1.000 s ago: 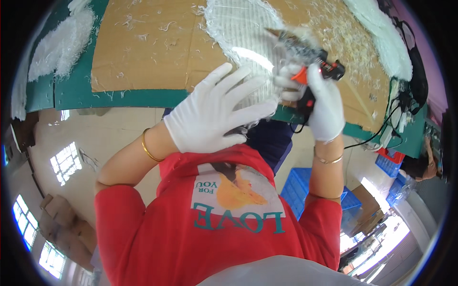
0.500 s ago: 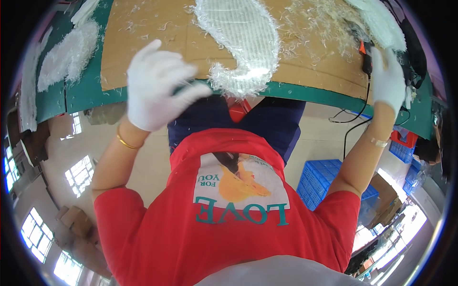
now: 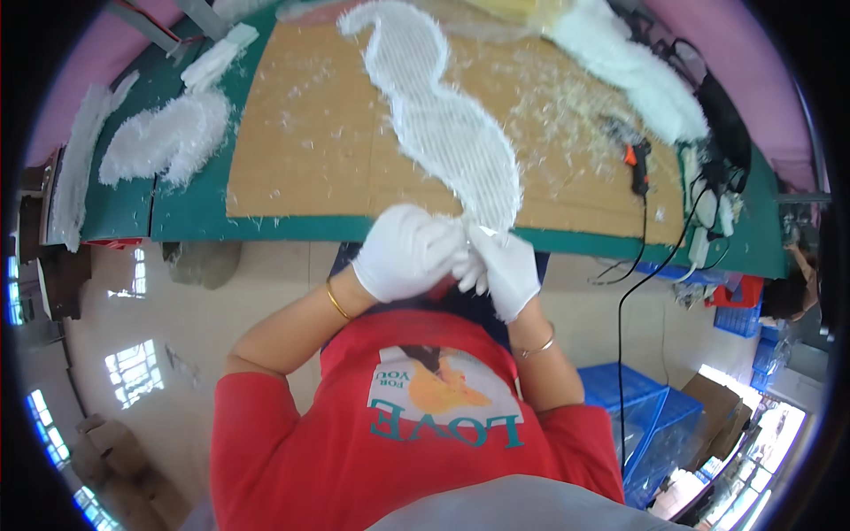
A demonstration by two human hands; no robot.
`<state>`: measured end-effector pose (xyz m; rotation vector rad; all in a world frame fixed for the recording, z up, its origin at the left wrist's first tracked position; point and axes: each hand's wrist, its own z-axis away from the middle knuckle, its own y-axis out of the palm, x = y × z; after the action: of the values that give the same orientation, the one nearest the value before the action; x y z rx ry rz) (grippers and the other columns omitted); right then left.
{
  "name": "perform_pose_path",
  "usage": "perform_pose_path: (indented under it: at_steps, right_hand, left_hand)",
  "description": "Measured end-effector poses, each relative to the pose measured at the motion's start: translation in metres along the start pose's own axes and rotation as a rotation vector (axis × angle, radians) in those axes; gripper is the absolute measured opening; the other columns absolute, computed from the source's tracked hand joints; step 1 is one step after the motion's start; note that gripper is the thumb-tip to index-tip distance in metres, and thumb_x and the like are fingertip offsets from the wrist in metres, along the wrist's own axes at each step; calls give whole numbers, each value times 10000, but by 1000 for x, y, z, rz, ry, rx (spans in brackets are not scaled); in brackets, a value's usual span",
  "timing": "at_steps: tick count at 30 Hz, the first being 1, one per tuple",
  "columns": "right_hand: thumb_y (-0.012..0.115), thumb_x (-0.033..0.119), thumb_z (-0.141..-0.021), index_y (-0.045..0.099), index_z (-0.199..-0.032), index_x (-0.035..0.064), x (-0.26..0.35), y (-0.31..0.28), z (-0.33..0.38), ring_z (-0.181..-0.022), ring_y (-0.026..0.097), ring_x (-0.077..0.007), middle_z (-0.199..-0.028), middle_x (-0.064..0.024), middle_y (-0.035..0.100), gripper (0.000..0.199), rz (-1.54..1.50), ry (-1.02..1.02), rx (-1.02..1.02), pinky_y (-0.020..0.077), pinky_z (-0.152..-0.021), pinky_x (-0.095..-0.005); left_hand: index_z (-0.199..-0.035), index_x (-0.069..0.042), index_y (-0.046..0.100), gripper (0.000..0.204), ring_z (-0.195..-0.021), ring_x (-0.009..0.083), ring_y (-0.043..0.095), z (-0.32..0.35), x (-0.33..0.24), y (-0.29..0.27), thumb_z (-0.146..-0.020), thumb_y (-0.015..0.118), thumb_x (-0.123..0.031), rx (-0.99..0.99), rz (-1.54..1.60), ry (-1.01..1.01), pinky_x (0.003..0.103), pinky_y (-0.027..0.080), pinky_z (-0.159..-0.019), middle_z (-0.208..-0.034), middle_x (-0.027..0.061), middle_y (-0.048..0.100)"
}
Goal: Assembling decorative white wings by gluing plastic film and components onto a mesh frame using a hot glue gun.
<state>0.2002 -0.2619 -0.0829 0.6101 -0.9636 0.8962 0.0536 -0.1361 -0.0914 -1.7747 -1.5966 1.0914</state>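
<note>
A long, S-curved white fringed piece (image 3: pixel 460 142) with a ribbed mesh face lies across the brown cardboard. Its near end hangs over the table's front edge and runs into my hands. My left hand (image 3: pixel 407 255), in a white glove, has its fingers curled closed at that tip. Beside it, my right hand (image 3: pixel 506 273), gloved alike, pinches the same end with thumb and fingers. The two hands nearly touch, and the very tip is hidden between them.
Cardboard (image 3: pixel 301 168) strewn with white and clear scraps covers the green table (image 3: pixel 195 212). At right lies a black and orange glue gun (image 3: pixel 639 168) with its cord, near a white fringed piece (image 3: pixel 637 75). More white fringed pieces (image 3: pixel 168 137) lie left. Blue crates (image 3: pixel 620 398) stand on the floor.
My right hand has come from the glue gun side of the table to the piece's near end. My left hand has moved right and closed there. The view has shifted, showing more of the table.
</note>
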Motion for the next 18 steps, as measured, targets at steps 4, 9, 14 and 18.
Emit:
perform_pose_path:
  at_steps: [4, 9, 14, 18]
  right_hand:
    - [575, 338, -1041, 700, -889, -8, 16, -18, 14, -468, 595, -105, -655, -78, 683, 398, 100, -125, -73, 407, -408, -215]
    - [634, 317, -995, 699, -970, -21, 82, -76, 20, -515, 614, -90, -692, -71, 693, 345, 251, -295, -348, 436, -457, -217]
    - [625, 221, -987, 720, -1023, -15, 130, -120, 47, -594, 576, -69, -780, -48, 677, 258, 558, -731, -585, 439, -542, -239]
    - [621, 200, -990, 728, -1044, -36, 142, -135, 78, -663, 557, -66, -820, -26, 674, 264, 480, -669, -586, 443, -597, -235]
  left_hand:
    - [-1268, -85, 671, 545, -1055, 270, 645, -8, -12, -19, -761, 782, -253, -202, 40, -79, 437, 490, -966, -1182, 109, 681]
    - [-1372, 37, 533, 530, -1193, 295, 590, -28, -9, -2, -1076, 468, -399, -191, 1983, -874, 409, 458, -1048, -1316, 169, 609]
    - [-1245, -64, 629, 293, -1069, 278, 595, -112, 24, 44, -1048, 544, -264, -445, 2803, -777, 559, 425, -1072, -1146, 56, 631]
    - [-1247, -59, 629, 319, -1137, 292, 600, -156, 46, 47, -1021, 586, -281, -670, 2557, -673, 500, 481, -1032, -1218, 85, 655]
